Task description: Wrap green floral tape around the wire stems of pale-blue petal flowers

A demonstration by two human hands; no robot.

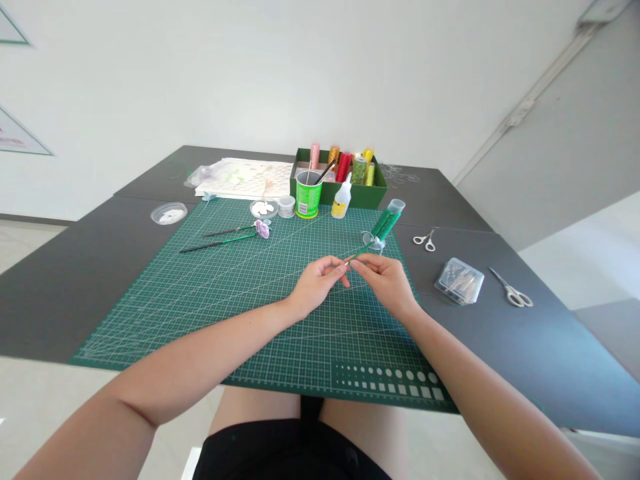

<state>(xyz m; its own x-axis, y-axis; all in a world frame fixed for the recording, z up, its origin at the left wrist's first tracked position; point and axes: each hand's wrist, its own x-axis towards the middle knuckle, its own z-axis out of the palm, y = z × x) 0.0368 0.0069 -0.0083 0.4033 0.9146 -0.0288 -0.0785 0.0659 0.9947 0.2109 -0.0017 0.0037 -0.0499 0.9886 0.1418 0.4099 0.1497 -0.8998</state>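
Note:
Above the middle of the green cutting mat (240, 320), both hands pinch a thin green stem (361, 252) close together. My left hand (317, 283) closes thumb and fingers on its near end, where a small pale tip shows. Just beside it, my right hand (383, 277) grips the same stem between thumb and forefinger. A small pale blue-white flower (377, 243) appears at the stem's far end; whether it is attached is hard to make out. Right behind that leans or lies a spool of green thread (387, 221).
Left on the mat lie a purple flower (263, 229) and dark rods (205, 247). Behind stand a green can (309, 197), a glue bottle (342, 199) and a box of thread spools (327, 193). On the right are small scissors (425, 241), a clear case (460, 281) and larger scissors (513, 291).

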